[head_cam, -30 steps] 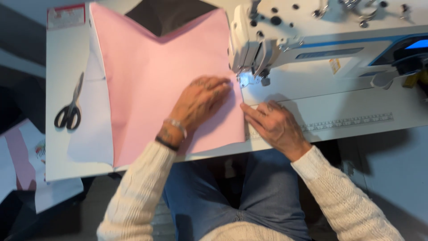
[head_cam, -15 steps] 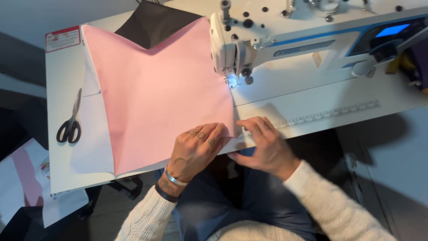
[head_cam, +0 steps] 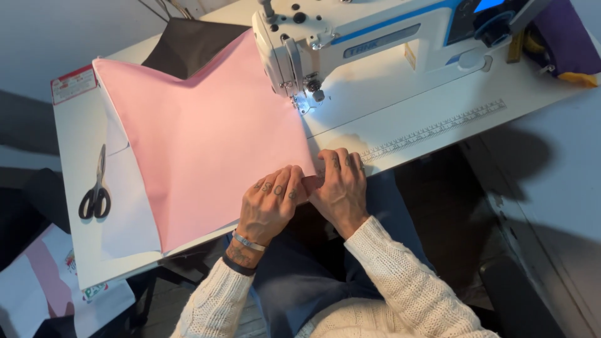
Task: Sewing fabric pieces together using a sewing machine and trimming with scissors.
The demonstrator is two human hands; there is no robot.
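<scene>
A large pink fabric piece (head_cam: 200, 134) lies flat on the white sewing table (head_cam: 75, 138), its right edge running under the presser foot of a white sewing machine (head_cam: 350, 37). My left hand (head_cam: 270, 203) rests on the fabric's near right corner at the table's front edge, fingers curled. Touching it from the right, my right hand (head_cam: 338, 184) pinches the same corner of the fabric. Both hands sit well below the lit needle area (head_cam: 305, 100).
Black-handled scissors (head_cam: 95, 188) lie at the table's left. A white fabric layer (head_cam: 128, 213) shows under the pink one, and a dark fabric (head_cam: 188, 40) at the back. A ruler strip (head_cam: 432, 128) runs along the table's front edge. Purple cloth (head_cam: 573, 37) sits far right.
Both hands slid from beside the needle toward me along the fabric's right edge to its near corner. The view shifted upward so the machine sits higher.
</scene>
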